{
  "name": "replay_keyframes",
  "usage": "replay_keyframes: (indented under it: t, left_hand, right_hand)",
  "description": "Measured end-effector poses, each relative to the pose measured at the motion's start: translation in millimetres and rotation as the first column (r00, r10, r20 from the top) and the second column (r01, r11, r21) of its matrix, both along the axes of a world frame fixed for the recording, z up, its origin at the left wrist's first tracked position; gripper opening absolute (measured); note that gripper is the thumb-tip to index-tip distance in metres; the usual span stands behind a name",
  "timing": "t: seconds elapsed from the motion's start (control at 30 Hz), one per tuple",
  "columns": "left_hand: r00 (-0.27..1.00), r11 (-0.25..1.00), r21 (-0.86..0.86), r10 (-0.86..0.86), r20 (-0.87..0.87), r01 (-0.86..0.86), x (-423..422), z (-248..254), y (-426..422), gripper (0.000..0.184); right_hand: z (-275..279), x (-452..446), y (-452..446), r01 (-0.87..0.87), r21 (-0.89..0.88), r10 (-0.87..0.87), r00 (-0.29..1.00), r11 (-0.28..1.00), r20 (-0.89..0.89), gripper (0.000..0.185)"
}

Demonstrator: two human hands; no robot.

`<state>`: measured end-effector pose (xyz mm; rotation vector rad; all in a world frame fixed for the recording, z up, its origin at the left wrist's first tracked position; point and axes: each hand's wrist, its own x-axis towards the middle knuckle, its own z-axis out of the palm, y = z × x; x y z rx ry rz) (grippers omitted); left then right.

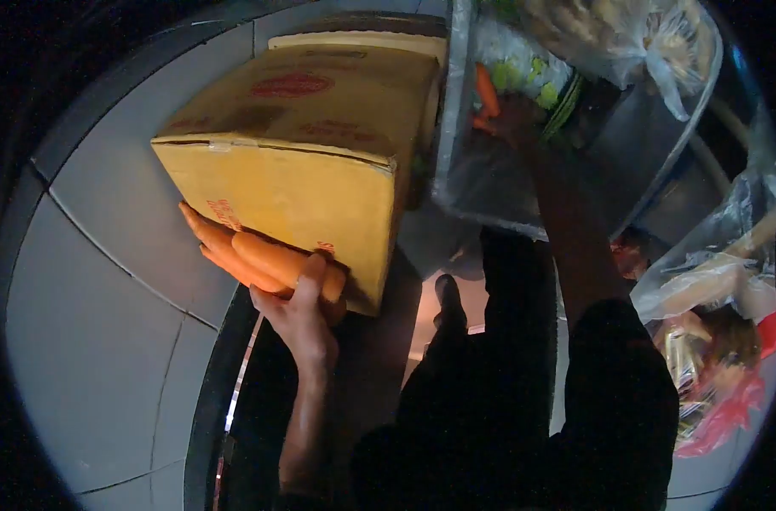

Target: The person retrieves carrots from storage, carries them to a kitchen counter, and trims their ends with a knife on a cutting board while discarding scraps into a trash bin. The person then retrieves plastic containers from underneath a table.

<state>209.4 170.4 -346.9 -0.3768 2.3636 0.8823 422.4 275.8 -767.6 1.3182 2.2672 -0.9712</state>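
My left hand is closed around a few thick orange carrots, thumb on top, beside the printed face of a cardboard box. My right hand reaches down into a clear plastic bin. It lies against orange carrots there, but deep shadow hides how its fingers are set. Close by in the bin are green stalks and a clear bag with leafy green pieces.
A knotted clear bag sits at the bin's upper right. At right lie another clear bag and a pink bag with wrapped items. Grey floor tiles extend on the left. A dark shoe shows below the bin.
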Motion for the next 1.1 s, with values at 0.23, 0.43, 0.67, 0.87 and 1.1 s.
replay_keyframes:
  t: [0.23,0.43,0.67,0.87,1.1]
  left_hand:
    - [0.989,0.997,0.022,-0.076,-0.127,0.08,-2,-11,-18,0.054]
    - [0.977,0.989,0.002,-0.148,-0.153,0.15,0,-11,-17,0.049]
    - [0.978,0.992,-0.004,-0.129,-0.166,0.13,-2,-13,-22,0.046]
    - [0.984,0.994,0.004,-0.109,-0.143,0.11,-1,-13,-17,0.046]
    - [0.983,0.994,-0.006,-0.112,-0.144,0.112,-5,-9,-17,0.055]
  right_hand:
    - [-41,36,-39,0.2,-0.73,-0.495,0.843,0.653,-0.212,0.034]
    - [-37,40,-24,0.181,-0.88,-0.55,0.829,0.439,-0.104,0.034]
    - [15,17,24,0.233,-0.943,-0.228,0.957,0.237,0.179,0.035]
    - [-6,33,10,0.115,-0.979,-0.257,0.964,0.166,0.07,0.027]
    - [28,27,-7,0.194,-0.934,-0.501,0.865,0.299,0.02,0.031]
